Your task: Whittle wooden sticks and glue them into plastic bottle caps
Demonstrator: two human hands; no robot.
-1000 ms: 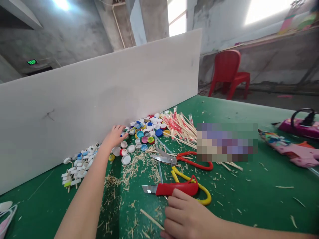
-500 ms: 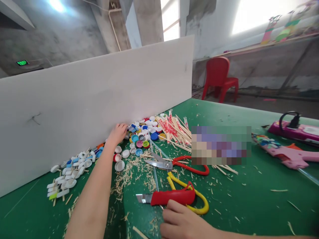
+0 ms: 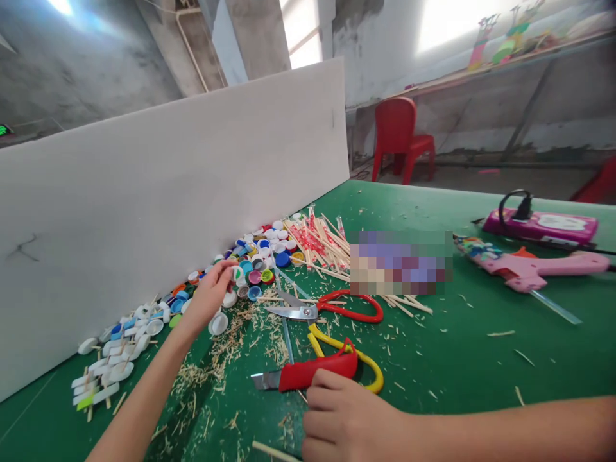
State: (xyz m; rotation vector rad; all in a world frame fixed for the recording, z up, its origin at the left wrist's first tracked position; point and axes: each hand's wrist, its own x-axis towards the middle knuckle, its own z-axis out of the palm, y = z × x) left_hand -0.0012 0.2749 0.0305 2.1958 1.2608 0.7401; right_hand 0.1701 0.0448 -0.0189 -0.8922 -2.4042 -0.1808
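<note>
My left hand [image 3: 215, 290] pinches a white bottle cap [image 3: 236, 274] with a green spot, just above the heap of coloured caps [image 3: 258, 264]. Down at the front, my right hand [image 3: 344, 417] is curled into a fist on the table; whatever it holds, if anything, is hidden. Right beyond its knuckles lies a red utility knife [image 3: 312, 372] with its blade out to the left. The knife rests over yellow-handled scissors [image 3: 373, 369], whose blades are not clearly visible. Red-handled scissors [image 3: 349, 307] lie open farther back.
Wooden chopsticks [image 3: 332, 247] with red-printed wrappers lie beside the caps. At left are white cap pieces with sticks [image 3: 113, 362]. A pink glue gun [image 3: 524, 266] and a purple power strip [image 3: 543, 224] lie at right. Behind stands a white board [image 3: 192, 167]. Shavings litter the green table [image 3: 471, 359].
My left hand has drawn back from the cap heap toward me, now with a white cap in its fingers. My right hand stays by the knife. The view has turned slightly right.
</note>
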